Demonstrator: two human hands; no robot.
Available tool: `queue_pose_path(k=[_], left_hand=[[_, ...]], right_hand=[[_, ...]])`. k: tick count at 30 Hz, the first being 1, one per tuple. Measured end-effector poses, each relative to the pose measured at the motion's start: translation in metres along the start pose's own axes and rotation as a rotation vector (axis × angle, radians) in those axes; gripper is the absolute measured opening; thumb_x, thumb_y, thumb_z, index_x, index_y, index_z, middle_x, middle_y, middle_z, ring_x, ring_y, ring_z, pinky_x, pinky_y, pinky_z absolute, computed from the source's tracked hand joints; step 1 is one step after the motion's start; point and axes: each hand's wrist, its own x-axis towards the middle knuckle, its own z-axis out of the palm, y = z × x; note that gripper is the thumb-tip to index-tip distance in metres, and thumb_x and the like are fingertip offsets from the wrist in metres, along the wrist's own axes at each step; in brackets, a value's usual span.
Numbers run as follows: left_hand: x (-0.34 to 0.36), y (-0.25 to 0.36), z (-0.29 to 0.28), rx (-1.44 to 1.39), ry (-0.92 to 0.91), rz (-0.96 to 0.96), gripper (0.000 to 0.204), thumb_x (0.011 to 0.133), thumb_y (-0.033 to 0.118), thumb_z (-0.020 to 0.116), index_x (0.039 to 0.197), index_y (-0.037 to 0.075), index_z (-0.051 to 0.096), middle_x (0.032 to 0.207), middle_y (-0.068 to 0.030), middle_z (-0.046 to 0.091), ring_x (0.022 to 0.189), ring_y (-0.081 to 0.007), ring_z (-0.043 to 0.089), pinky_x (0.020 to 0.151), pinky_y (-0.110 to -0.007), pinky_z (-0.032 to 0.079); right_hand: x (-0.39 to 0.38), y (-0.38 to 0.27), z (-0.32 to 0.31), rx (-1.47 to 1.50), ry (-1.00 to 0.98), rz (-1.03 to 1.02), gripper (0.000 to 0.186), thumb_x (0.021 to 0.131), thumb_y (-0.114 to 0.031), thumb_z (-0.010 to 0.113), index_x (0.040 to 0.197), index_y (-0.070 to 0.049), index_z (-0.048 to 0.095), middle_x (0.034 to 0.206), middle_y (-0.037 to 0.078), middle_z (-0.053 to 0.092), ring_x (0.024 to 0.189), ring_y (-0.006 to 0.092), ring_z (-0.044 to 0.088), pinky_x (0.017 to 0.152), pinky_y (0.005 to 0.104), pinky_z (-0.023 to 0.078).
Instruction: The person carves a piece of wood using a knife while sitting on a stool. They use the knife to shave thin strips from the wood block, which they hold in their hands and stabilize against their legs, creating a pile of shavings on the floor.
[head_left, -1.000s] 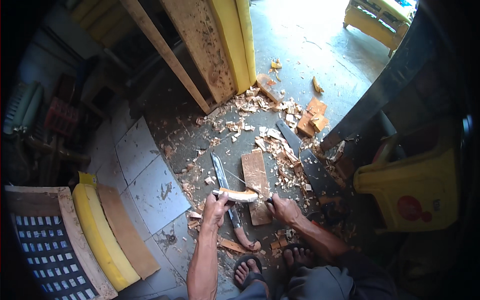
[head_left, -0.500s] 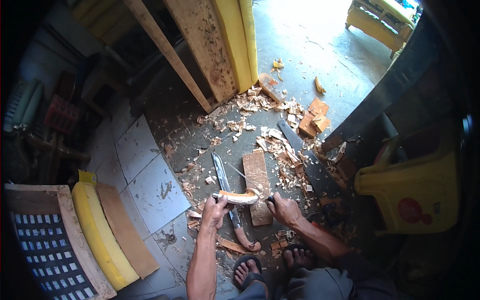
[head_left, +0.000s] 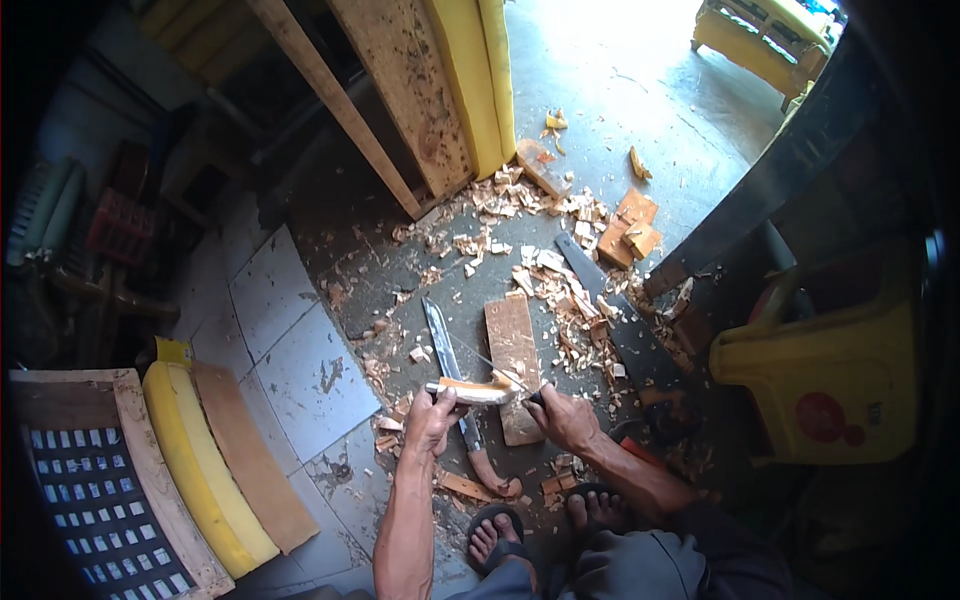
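My left hand (head_left: 430,420) is closed around one end of a curved piece of carved wood (head_left: 475,392), pale with an orange-brown upper face. My right hand (head_left: 567,418) grips the dark handle of a thin-bladed knife (head_left: 516,383); its blade slants up and left across the wood's hooked right end. Below them a wooden board (head_left: 513,335) lies on the floor. A long machete (head_left: 440,335) with a curved wooden handle rests left of the board, passing partly beneath my left hand and the carved piece.
Wood shavings (head_left: 555,280) litter the floor. A dark handsaw (head_left: 625,335) and cut wood blocks (head_left: 628,225) lie to the right, near a yellow plastic chair (head_left: 820,370). At left stand a wood-framed panel with dark webbing (head_left: 125,420) and a yellow cushioned piece (head_left: 200,470).
My right hand and the knife have shifted slightly left at the wood's hooked end. The curl of wood there looks smaller. My left hand has barely moved.
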Motion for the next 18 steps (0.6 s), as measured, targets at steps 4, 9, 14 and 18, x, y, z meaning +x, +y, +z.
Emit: queue_pose_path(k=[4,9,14,18], left_hand=[[0.001,-0.001,0.000,0.032,0.030,-0.032,0.027,0.103,0.015,0.056,0.122,-0.003,0.052,0.113,-0.0177,0.066,0.103,-0.0294,0.068,0.095,-0.052,0.055],[0.001,0.003,0.003,0.039,0.025,-0.056,0.027,0.103,0.016,0.056,0.122,-0.002,0.052,0.115,-0.0170,0.066,0.105,-0.0287,0.067,0.095,-0.050,0.055],[0.002,-0.002,-0.001,-0.011,0.021,-0.026,0.028,0.102,0.015,0.056,0.123,-0.005,0.054,0.115,-0.0176,0.067,0.105,-0.0289,0.067,0.094,-0.048,0.054],[0.002,-0.019,-0.013,-0.158,0.011,-0.079,0.031,0.101,0.014,0.054,0.121,-0.009,0.058,0.114,-0.0226,0.068,0.108,-0.0329,0.067,0.099,-0.054,0.052]], right_hand=[[0.005,0.001,-0.004,-0.093,-0.160,0.152,0.034,0.096,-0.034,0.065,0.088,-0.005,0.050,0.069,0.020,0.066,0.062,0.0401,0.066,0.051,0.0476,0.051],[0.007,0.004,-0.009,0.143,-0.105,0.037,0.038,0.098,-0.039,0.059,0.090,-0.003,0.050,0.073,0.024,0.067,0.066,0.0463,0.066,0.056,0.0543,0.051],[0.004,0.006,-0.004,-0.015,-0.075,0.112,0.033,0.097,-0.034,0.062,0.093,-0.004,0.050,0.069,0.023,0.065,0.066,0.0448,0.066,0.058,0.0543,0.051],[0.001,0.005,-0.002,-0.034,-0.191,0.236,0.035,0.098,-0.037,0.058,0.097,-0.003,0.050,0.075,0.026,0.067,0.070,0.0477,0.066,0.063,0.0561,0.052]])
